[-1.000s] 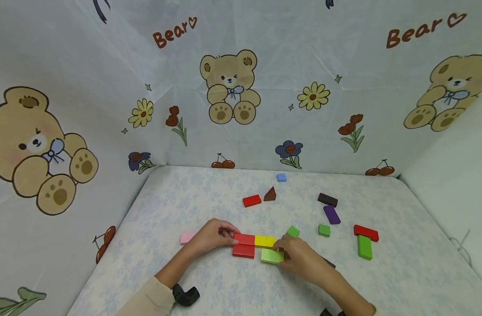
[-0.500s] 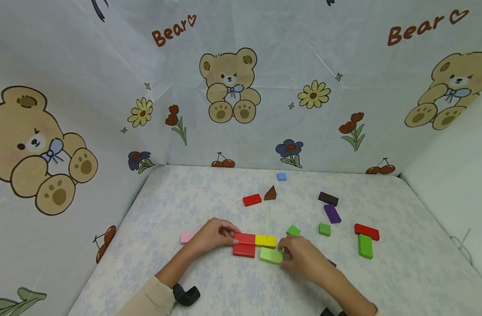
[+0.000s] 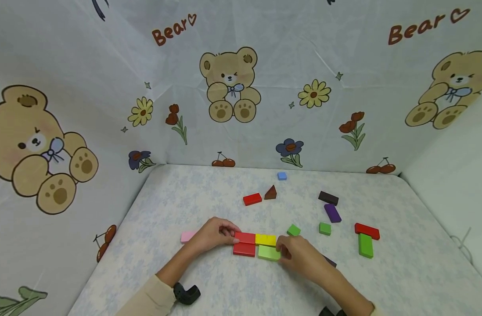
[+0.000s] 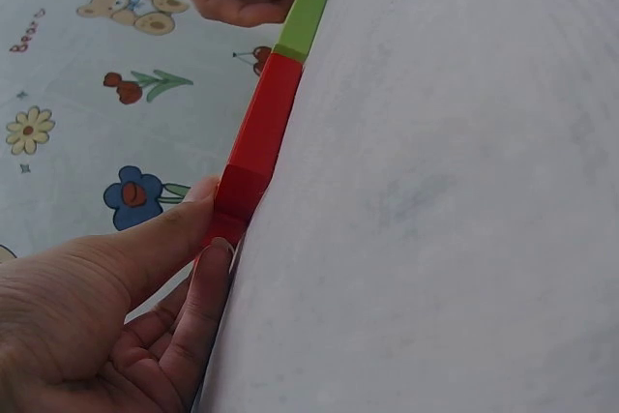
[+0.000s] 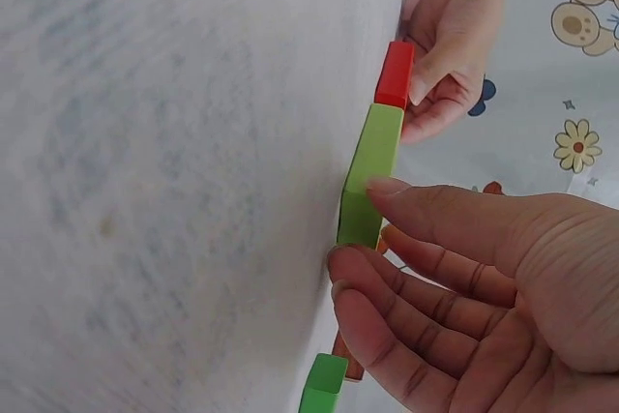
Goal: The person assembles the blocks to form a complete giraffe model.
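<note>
Two red blocks lie side by side: a back one (image 3: 245, 237) and a front one (image 3: 244, 249). A yellow block (image 3: 266, 239) extends the back row to the right. Beside the front red block lies a light green block (image 3: 269, 253), its near end close to the red in both wrist views. My left hand (image 3: 213, 235) pinches the left end of the back red block between thumb and finger. With its thumb on the light green block's end, my right hand (image 3: 302, 256) holds that block at its right side; the fingers curl below it in the right wrist view.
A pink block (image 3: 187, 237) is partly behind the left hand, a dark block (image 3: 329, 260) partly behind the right. Green cubes (image 3: 325, 228), a purple block (image 3: 332, 213) and a red-and-green pair (image 3: 365, 245) lie rightward. A brown triangle (image 3: 271, 193) stands farther back.
The light green block has slid left toward the front red block and straightened, with the right hand following it. The left hand has stayed at the red blocks.
</note>
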